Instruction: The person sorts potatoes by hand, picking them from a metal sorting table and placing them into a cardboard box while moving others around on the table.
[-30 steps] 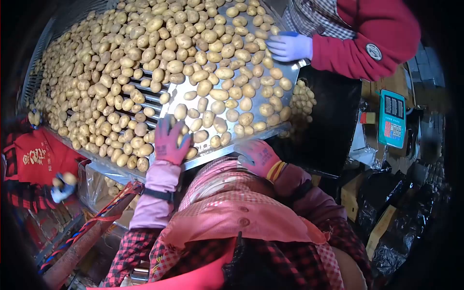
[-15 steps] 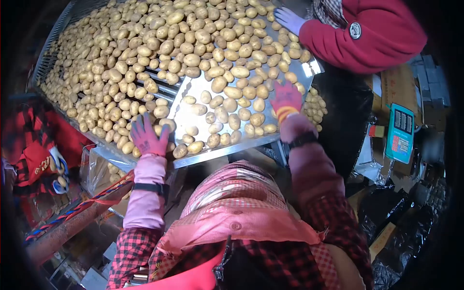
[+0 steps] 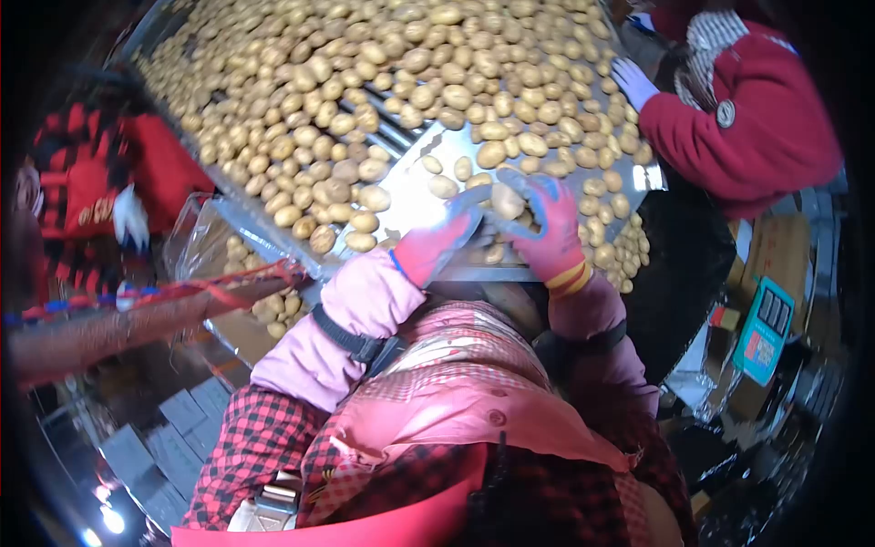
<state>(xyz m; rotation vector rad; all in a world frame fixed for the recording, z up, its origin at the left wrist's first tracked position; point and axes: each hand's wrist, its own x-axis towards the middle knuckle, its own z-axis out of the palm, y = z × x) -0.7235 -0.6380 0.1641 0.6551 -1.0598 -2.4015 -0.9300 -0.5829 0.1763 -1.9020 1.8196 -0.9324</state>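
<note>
My left hand (image 3: 441, 239), in a pink glove with grey fingers, is at the metal sorting tray (image 3: 401, 202). Its fingers bend in toward the other hand and are smeared, so their grip does not show. My right hand (image 3: 550, 223), gloved alike with a yellow-orange cuff, has thumb and fingers round a pale potato (image 3: 508, 201). A few potatoes (image 3: 443, 187) lie loose on the tray just beyond the hands. Behind them spreads a thick layer of potatoes (image 3: 301, 100), partly over dark metal bars (image 3: 387, 132).
At the right, a person in a dark red top (image 3: 747, 128) rests a lilac-gloved hand (image 3: 633, 84) on the tray edge. Another person (image 3: 91, 196) is at the left. A rope-wrapped pole (image 3: 155, 328), potatoes below, a teal scale (image 3: 764, 330) and cartons (image 3: 779, 260) surround the tray.
My left hand has moved right and my right hand slightly down, so both come close together over the tray. A potato is now in my right hand. The view has shifted.
</note>
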